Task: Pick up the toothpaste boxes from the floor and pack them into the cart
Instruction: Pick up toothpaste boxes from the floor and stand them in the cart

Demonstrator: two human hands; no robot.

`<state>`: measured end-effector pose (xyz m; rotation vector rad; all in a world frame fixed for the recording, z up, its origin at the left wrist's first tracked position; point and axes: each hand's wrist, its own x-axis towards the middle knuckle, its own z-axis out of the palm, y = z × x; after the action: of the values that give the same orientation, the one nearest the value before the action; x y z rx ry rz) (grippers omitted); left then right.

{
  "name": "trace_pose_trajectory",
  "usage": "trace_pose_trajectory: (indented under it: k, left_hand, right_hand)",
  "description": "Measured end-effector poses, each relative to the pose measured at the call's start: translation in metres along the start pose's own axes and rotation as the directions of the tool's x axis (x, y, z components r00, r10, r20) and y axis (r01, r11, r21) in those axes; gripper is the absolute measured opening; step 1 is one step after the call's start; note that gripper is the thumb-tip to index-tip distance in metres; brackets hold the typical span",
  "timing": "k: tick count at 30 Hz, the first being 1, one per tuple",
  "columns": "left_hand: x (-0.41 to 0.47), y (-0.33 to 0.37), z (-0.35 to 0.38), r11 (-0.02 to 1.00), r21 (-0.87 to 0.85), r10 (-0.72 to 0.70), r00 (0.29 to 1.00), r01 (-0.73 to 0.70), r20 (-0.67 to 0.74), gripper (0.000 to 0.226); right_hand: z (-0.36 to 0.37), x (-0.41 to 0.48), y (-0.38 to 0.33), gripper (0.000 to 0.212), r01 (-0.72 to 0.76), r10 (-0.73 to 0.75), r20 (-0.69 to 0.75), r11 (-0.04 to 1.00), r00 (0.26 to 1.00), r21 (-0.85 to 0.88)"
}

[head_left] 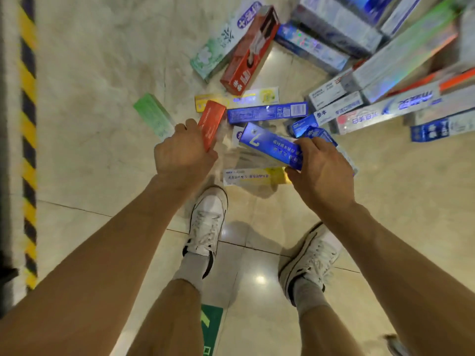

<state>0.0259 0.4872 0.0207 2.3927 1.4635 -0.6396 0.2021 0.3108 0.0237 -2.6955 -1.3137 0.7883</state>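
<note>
Toothpaste boxes lie scattered over the tiled floor in front of my feet. My left hand (183, 152) grips an orange box (212, 123) and seems to hold a light green box (154, 115) on its other side. My right hand (320, 170) holds a shiny blue box (270, 145) with a large 7 on it, and a second blue box (318, 133) sticks out behind its fingers. Under the hands lie a yellow-and-white box (254, 176) and a long blue box (267, 113). No cart is in view.
A big pile of boxes (385, 60) fills the upper right, with a red box (250, 51) and a mint green box (221, 44) leaning at its left. A yellow-black striped edge (28, 150) runs down the left. My white shoes (208, 222) stand below the hands.
</note>
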Motion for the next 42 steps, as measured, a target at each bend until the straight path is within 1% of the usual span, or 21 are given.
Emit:
trace_pose_trajectory:
  k: [4, 8, 12, 16, 20, 24, 26, 29, 32, 34, 36, 39, 42]
  left_hand:
    - [-0.043, 0.014, -0.117, 0.999, -0.029, 0.026, 0.999, -0.027, -0.034, 0.044]
    - [-0.098, 0.039, -0.245, 0.996, -0.067, 0.055, 0.988, -0.065, -0.142, 0.043]
    - [-0.161, 0.068, -0.373, 0.988, -0.114, 0.074, 0.97, -0.103, -0.234, 0.046]
    - [-0.235, 0.097, -0.498, 0.984, -0.109, 0.107, 0.962, -0.138, -0.253, 0.05]
    - [-0.3, 0.117, -0.599, 0.975, -0.042, 0.201, 0.948, -0.218, -0.247, 0.049]
    - [-0.353, 0.136, -0.675, 0.957, -0.018, 0.28, 0.942, -0.288, -0.183, 0.052]
    - [-0.371, 0.144, -0.703, 0.934, 0.008, 0.352, 0.915, -0.357, -0.197, 0.049]
    - [-0.394, 0.16, -0.741, 0.875, 0.085, 0.484, 0.849, -0.477, -0.212, 0.055]
    - [-0.416, 0.184, -0.77, 0.785, 0.164, 0.62, 0.761, -0.597, -0.193, 0.064]
    - [-0.432, 0.205, -0.781, 0.705, 0.206, 0.708, 0.683, -0.678, -0.177, 0.065]
    - [-0.455, 0.23, -0.788, 0.61, 0.248, 0.792, 0.593, -0.753, -0.148, 0.061]
    - [-0.502, 0.264, -0.785, 0.476, 0.257, 0.879, 0.466, -0.841, -0.102, 0.057]
    - [-0.557, 0.295, -0.767, 0.331, 0.278, 0.942, 0.331, -0.902, -0.048, 0.05]
  right_hand:
    - [-0.11, -0.029, -0.021, 0.031, -0.058, 0.062, -0.063, 0.996, 0.996, 0.071]
    - [-0.234, -0.064, -0.046, 0.034, -0.072, 0.093, -0.171, 0.99, 0.981, 0.122]
    - [-0.363, -0.107, -0.07, 0.035, -0.102, 0.143, -0.21, 0.975, 0.967, 0.195]
    - [-0.492, -0.168, -0.088, 0.04, -0.115, 0.169, -0.246, 0.969, 0.954, 0.22]
    - [-0.602, -0.23, -0.097, 0.037, -0.156, 0.213, -0.261, 0.962, 0.942, 0.223]
    - [-0.685, -0.285, -0.102, 0.035, -0.224, 0.279, -0.288, 0.952, 0.916, 0.209]
    - [-0.714, -0.308, -0.105, 0.035, -0.275, 0.333, -0.301, 0.936, 0.894, 0.219]
    - [-0.745, -0.341, -0.109, 0.04, -0.377, 0.44, -0.297, 0.893, 0.847, 0.248]
    - [-0.765, -0.379, -0.11, 0.035, -0.482, 0.58, -0.31, 0.808, 0.754, 0.34]
    - [-0.771, -0.41, -0.105, 0.035, -0.539, 0.662, -0.314, 0.743, 0.681, 0.397]
    - [-0.774, -0.447, -0.099, 0.036, -0.594, 0.739, -0.322, 0.67, 0.592, 0.445]
    - [-0.77, -0.511, -0.088, 0.046, -0.653, 0.839, -0.316, 0.543, 0.443, 0.528]
    - [-0.758, -0.58, -0.072, 0.041, -0.694, 0.916, -0.276, 0.4, 0.29, 0.599]
